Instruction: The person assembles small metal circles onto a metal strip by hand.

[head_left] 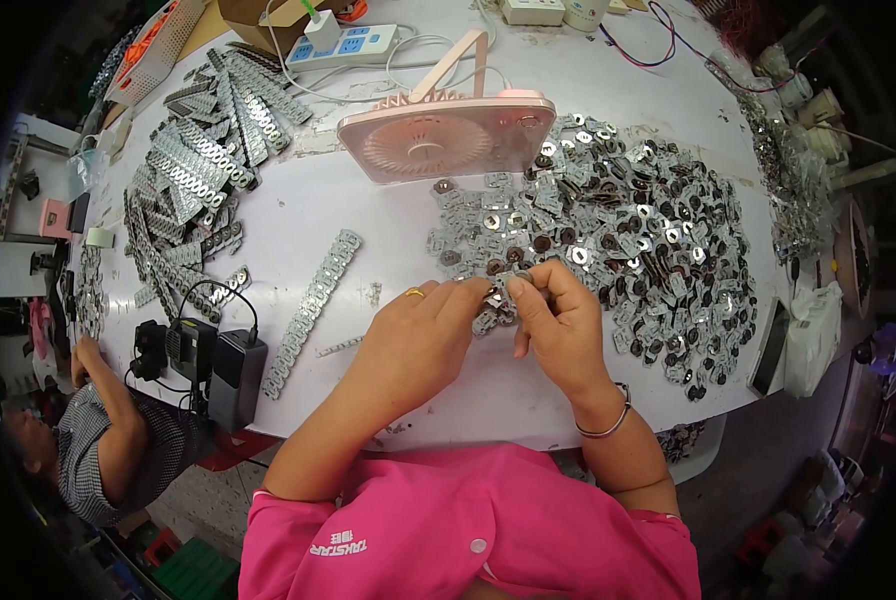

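My left hand (418, 332), with a ring on one finger, is closed with its fingertips at a small grey metal part (505, 287). My right hand (566, 328) pinches the same part between thumb and forefinger. My fingers cover much of it, and its exact kind does not show. Both hands meet just at the near left edge of a wide heap of small metal parts (658, 255), some with dark round discs. To the left of my left hand lies a long strip of joined metal pieces (313, 312), slanting across the white table (388, 215).
A pink fan (438, 140) stands beyond my hands. Many more strips (193, 165) are stacked at the far left, near a power strip (343, 47). Black boxy devices with cables (236, 375) sit at the left edge. Another person (118, 440) works at the left.
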Demonstrator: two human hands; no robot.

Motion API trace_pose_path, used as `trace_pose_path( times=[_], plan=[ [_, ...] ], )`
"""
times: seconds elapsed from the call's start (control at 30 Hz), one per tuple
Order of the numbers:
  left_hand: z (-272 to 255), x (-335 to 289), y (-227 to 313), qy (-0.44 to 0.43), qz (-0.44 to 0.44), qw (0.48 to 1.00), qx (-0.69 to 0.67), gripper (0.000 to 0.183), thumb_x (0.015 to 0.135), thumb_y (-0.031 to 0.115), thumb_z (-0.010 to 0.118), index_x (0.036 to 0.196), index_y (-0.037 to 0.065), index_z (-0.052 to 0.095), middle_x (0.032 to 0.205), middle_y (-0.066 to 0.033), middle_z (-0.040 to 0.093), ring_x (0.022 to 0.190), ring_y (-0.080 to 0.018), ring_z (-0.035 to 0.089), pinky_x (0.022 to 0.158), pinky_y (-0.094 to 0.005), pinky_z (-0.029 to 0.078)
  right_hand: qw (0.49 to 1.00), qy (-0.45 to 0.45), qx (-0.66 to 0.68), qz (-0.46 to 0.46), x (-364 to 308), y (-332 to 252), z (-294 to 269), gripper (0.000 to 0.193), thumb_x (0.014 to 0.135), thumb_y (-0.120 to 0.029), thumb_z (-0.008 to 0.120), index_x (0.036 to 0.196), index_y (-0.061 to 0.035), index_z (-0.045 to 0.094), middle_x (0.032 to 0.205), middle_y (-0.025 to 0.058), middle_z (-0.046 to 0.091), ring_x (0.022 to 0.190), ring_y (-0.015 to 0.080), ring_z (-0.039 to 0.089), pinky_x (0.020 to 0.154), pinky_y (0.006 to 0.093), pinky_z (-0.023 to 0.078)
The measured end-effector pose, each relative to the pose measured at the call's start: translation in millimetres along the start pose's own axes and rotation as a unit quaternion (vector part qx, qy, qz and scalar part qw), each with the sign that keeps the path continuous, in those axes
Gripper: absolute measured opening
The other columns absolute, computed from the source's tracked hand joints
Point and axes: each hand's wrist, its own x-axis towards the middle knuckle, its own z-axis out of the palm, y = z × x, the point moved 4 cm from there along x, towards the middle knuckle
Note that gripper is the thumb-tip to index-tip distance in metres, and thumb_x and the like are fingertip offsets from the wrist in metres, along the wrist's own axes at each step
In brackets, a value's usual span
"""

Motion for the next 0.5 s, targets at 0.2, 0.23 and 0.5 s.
trace_pose_path(
  times=[0.2,0.23,0.5],
  plan=[
    [-16.3,-0.7,-10.2,-0.059,-0.048,0.997,-0.025,0.022,0.087,0.007,0.061,0.109,0.005,0.058,0.075,-0.0103,0.063,0.067,-0.0286,0.062,0.06,-0.0383,0.048,0.972,0.04,-0.203,-0.108,7.2,-13.9,-19.2,0.014,0.09,-0.012,0.067,0.088,0.0016,0.065,0.067,0.0024,0.062,0.056,0.0057,0.055,0.051,0.0202,0.043],
    [-18.7,-0.7,-11.4,-0.061,-0.062,0.995,-0.05,0.019,0.089,0.009,0.061,0.107,0.004,0.059,0.075,-0.0105,0.065,0.065,-0.0274,0.063,0.059,-0.0371,0.048,0.978,0.006,-0.182,-0.107,7.5,-12.9,-18.2,0.012,0.089,-0.011,0.067,0.09,0.0018,0.067,0.069,0.0032,0.063,0.058,0.0065,0.056,0.053,0.0207,0.044],
    [-24.4,-4.7,-26.1,-0.224,-0.137,0.95,-0.17,0.017,0.093,0.019,0.06,0.091,0.002,0.062,0.064,-0.0079,0.064,0.052,-0.0165,0.06,0.05,-0.0285,0.044,0.975,-0.184,-0.121,0.042,0.0,-13.6,-9.5,0.014,0.087,-0.014,0.071,0.087,0.0,0.073,0.064,0.0017,0.064,0.055,0.0039,0.055,0.049,0.0195,0.041]
  ],
)
